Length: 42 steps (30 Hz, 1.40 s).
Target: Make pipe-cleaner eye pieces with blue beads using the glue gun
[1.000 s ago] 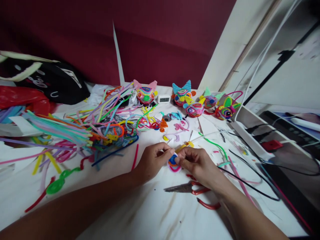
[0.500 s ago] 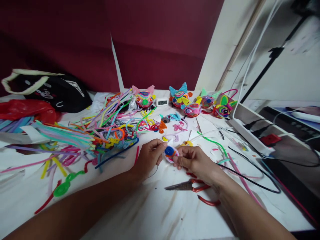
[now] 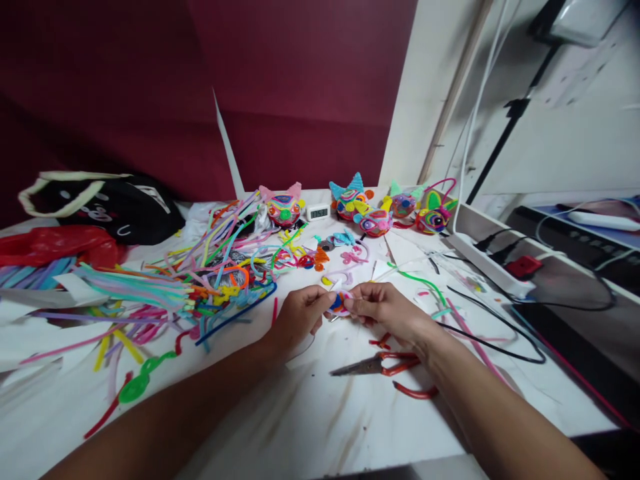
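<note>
Between my two hands is a small round disc (image 3: 339, 303) of coiled pipe cleaner, blue and orange with a pale rim. My left hand (image 3: 302, 312) pinches its left edge between thumb and fingers. On the opposite edge, the thumb and fingers of my right hand (image 3: 385, 308) are closed, covering part of the disc. A small white pointed piece shows just above it, and I cannot tell whether it is attached. Red-handled scissors (image 3: 371, 365) lie on the table below my right hand, blades pointing left.
Loose pipe cleaners (image 3: 145, 290) are heaped on the left, near a black bag (image 3: 125, 210) and red plastic (image 3: 60, 247). Colourful eared heads (image 3: 283, 205) and a small digital clock (image 3: 319, 213) stand behind. A power strip (image 3: 493, 267) with black cables is on the right.
The disc has tilted, so less of its face shows, and my right fingers cover more of it. Both hands still grip it. The camera view has shifted slightly.
</note>
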Tool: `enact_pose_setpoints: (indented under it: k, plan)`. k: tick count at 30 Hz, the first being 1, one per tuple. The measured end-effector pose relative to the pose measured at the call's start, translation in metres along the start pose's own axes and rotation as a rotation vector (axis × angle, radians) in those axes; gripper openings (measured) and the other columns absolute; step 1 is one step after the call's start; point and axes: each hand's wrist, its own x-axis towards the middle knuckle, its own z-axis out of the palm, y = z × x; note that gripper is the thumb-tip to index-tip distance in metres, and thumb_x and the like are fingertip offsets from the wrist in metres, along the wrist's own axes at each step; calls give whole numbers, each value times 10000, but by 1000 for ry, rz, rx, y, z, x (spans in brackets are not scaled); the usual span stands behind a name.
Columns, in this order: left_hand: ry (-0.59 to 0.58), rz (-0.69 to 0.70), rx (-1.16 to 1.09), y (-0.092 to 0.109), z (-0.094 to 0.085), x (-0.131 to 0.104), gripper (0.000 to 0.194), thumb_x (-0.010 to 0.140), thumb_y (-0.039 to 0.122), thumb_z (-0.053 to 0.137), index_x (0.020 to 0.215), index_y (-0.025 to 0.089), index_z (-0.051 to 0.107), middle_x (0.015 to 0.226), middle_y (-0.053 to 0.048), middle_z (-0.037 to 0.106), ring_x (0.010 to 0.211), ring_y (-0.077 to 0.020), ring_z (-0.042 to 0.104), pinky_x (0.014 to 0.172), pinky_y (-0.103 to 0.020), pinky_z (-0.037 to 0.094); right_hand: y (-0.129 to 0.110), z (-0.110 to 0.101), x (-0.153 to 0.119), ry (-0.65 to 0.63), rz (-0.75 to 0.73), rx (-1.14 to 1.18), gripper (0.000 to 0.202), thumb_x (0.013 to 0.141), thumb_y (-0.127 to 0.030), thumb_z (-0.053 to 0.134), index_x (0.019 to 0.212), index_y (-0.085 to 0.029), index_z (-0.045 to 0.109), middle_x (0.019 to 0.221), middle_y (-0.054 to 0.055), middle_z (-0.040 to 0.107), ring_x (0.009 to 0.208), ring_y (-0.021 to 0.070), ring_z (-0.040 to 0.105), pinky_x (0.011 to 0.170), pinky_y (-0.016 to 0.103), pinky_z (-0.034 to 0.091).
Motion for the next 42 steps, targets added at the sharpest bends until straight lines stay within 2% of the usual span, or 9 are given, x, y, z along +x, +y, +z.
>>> enact_pose_setpoints:
  k: [5, 12, 20, 25, 34, 42]
  plan:
    - [20, 7, 3, -3, 1, -2, 327, 793, 454, 582, 667, 153, 562, 435, 65, 467, 344, -47, 342, 386, -188, 211, 1, 1, 1, 3, -28, 5, 423, 637, -558, 758, 646, -168, 597, 575, -23, 552, 510, 84, 412, 509, 236, 310]
    - [19, 8, 7, -4, 2, -5, 326, 815, 451, 581, 683, 153, 564, 394, 78, 433, 348, -50, 347, 405, -187, 229, 9, -2, 3, 13, -69, -39, 400, 698, -547, 738, 659, -168, 616, 561, -29, 520, 511, 88, 377, 504, 249, 260]
    - [58, 8, -26, -6, 3, -4, 310, 822, 451, 583, 715, 161, 567, 417, 75, 449, 365, -55, 362, 423, -182, 260, 8, 1, 2, -11, -37, -47, 465, 689, -619, 724, 646, -179, 580, 534, -44, 483, 488, 81, 365, 478, 235, 262]
    - [39, -2, -26, -7, 3, -4, 326, 833, 466, 572, 709, 164, 563, 402, 72, 434, 358, -58, 338, 403, -182, 245, 10, 5, 1, -23, 19, -69, 447, 689, -580, 732, 627, -189, 525, 505, -69, 426, 429, 59, 280, 409, 224, 172]
    - [1, 38, 5, -11, 2, 0, 319, 830, 445, 590, 699, 155, 571, 476, 59, 456, 419, -60, 386, 432, -184, 279, 9, 5, -1, -38, 36, -139, 341, 694, -453, 731, 615, -175, 549, 484, -73, 410, 442, 58, 279, 405, 214, 180]
    - [25, 37, 25, -11, 4, -1, 299, 809, 423, 588, 674, 158, 554, 472, 56, 471, 406, -61, 385, 422, -183, 273, 14, 4, -1, -48, 44, -193, 316, 737, -441, 706, 646, -181, 552, 497, -75, 413, 440, 65, 296, 414, 221, 195]
